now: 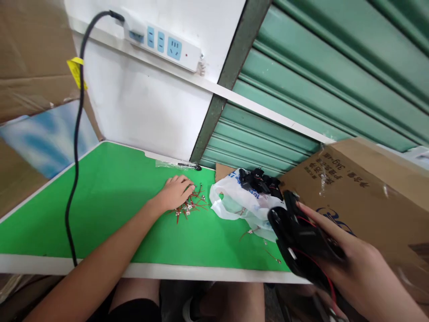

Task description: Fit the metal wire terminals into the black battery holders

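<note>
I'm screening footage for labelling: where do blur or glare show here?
Head view: the right hand and the black parts it holds look slightly blurred; head view also: small bright glints on the printed cardboard box.

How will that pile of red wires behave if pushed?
The red wires look thin, so they are probably light and bendy. They lie crossed beside the left hand, so several may drag along together. Some ends splay outward, so a few could scatter.
</note>
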Demonstrator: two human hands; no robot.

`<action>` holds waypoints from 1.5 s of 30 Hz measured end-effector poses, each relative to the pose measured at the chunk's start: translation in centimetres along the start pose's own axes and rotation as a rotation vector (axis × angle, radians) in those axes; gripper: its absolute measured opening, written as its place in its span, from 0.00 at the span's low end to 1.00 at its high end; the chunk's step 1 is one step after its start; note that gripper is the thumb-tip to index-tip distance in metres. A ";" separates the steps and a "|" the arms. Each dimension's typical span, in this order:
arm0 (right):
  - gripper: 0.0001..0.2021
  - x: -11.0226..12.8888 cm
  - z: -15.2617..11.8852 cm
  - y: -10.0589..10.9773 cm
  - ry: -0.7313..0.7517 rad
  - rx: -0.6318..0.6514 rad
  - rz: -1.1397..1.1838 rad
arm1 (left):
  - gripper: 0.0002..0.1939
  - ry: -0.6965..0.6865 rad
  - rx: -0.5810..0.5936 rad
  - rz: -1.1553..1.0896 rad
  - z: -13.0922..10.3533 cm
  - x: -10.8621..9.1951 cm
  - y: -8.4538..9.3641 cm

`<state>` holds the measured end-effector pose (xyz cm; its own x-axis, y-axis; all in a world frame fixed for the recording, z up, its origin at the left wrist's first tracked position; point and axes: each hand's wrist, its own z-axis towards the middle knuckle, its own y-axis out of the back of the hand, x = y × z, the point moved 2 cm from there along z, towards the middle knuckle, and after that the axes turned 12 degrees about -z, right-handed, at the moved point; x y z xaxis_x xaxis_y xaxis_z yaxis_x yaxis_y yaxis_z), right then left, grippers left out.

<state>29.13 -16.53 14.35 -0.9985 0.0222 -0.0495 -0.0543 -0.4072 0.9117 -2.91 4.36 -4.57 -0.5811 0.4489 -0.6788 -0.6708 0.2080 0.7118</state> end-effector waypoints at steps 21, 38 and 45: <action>0.38 11.7 9.5 -15.2 0.109 0.306 -0.262 | 0.34 -0.170 0.119 0.001 -1.4 -3.3 -0.8; 0.33 10.0 10.1 -16.7 0.145 0.176 -0.085 | 0.14 -0.109 0.007 0.077 -0.4 -0.7 1.0; 0.26 7.6 8.6 -15.4 0.156 0.089 0.120 | 0.14 -0.326 0.132 -0.087 -1.0 -3.9 -1.4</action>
<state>22.38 -2.24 3.45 -0.9860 -0.1665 0.0057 0.0588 -0.3156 0.9471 -0.18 1.50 -3.08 -0.3326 0.6741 -0.6595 -0.6335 0.3584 0.6858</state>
